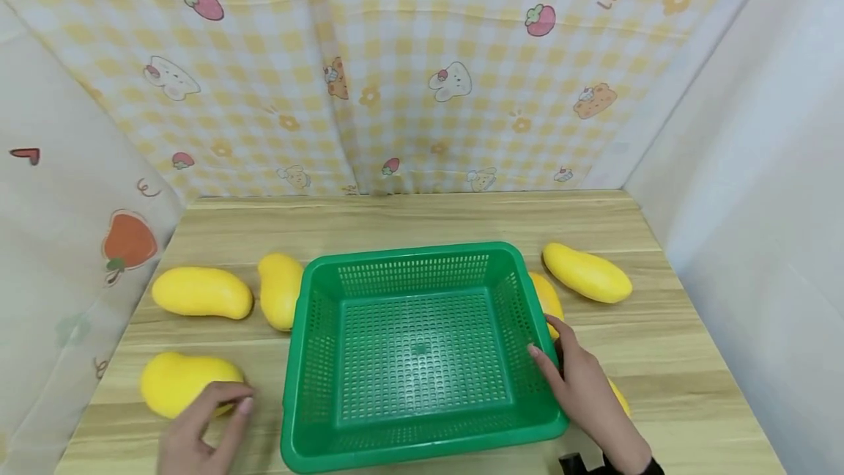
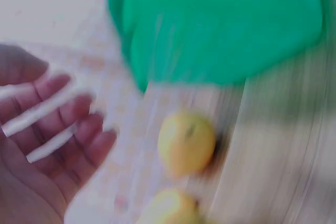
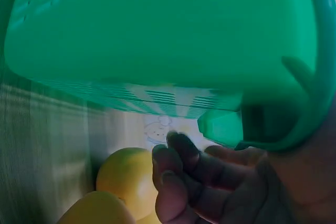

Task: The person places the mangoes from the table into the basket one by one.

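gripping the green basket (image 1: pixel 294 372) with the right hand (image 1: pixel 583 381), laying the thumb over its right rim and curling the fingers below it on the outside. holding the basket near the middle of the wooden table (image 1: pixel 422 218), opening upward; being unable to tell about contact between base and tabletop. holding the left hand (image 1: pixel 187 442) loosely, without gripping anything, apart from the basket and just beside the lower left mango (image 1: pixel 174 380); overlapping that fruit in the head view, being unable to tell about touching. seeing the upper left mango (image 1: pixel 201 292) farther back, and a curved mango (image 1: pixel 279 290) just beside the basket's left rim. to the right, seeing a partly hidden mango (image 1: pixel 546 303) close against the right rim, a long mango (image 1: pixel 587 272) farther back, and a yellow sliver (image 1: pixel 620 398) beyond the right hand. facing a checked cloth (image 1: pixel 402 138) behind the table.
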Demonstrator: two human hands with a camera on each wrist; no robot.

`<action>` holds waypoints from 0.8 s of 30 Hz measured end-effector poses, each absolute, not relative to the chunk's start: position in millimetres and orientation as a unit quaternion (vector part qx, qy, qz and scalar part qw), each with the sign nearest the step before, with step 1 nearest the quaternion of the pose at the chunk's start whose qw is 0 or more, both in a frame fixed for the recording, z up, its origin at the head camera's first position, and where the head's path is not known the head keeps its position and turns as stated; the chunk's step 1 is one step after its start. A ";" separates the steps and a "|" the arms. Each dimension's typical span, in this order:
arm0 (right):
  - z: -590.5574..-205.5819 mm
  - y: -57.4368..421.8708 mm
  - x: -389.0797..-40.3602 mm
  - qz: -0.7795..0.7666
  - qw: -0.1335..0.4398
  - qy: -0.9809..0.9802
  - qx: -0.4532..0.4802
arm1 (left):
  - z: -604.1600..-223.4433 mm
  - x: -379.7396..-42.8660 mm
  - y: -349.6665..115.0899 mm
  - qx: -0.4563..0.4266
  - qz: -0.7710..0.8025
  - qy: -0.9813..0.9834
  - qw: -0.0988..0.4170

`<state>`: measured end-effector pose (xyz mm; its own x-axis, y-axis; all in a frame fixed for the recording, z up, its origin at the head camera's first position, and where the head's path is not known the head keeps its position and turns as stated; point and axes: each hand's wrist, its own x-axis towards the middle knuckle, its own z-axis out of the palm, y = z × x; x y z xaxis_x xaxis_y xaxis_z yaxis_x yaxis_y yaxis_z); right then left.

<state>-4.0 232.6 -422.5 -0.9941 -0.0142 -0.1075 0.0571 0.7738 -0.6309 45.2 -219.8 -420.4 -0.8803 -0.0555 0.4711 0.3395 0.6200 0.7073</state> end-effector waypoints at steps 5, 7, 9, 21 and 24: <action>-420.4 230.8 -2.2 -0.364 0.133 0.921 0.045 | -423.2 39.0 -253.2 0.171 -0.323 -0.910 0.195; -418.8 229.7 -1.8 -0.359 0.142 0.921 0.050 | -425.4 33.4 -263.5 0.235 -0.297 -0.908 0.179; -416.7 228.5 -2.1 -0.339 0.148 0.928 0.049 | -428.3 28.5 -270.2 0.279 -0.287 -0.905 0.145; -412.7 216.1 1.0 -0.271 0.159 0.946 0.085 | -440.9 6.7 -277.0 0.374 -0.260 -0.887 -0.084; -413.9 214.9 2.5 -0.270 0.150 0.947 0.090 | -439.3 2.0 -279.2 0.350 -0.253 -0.896 -0.105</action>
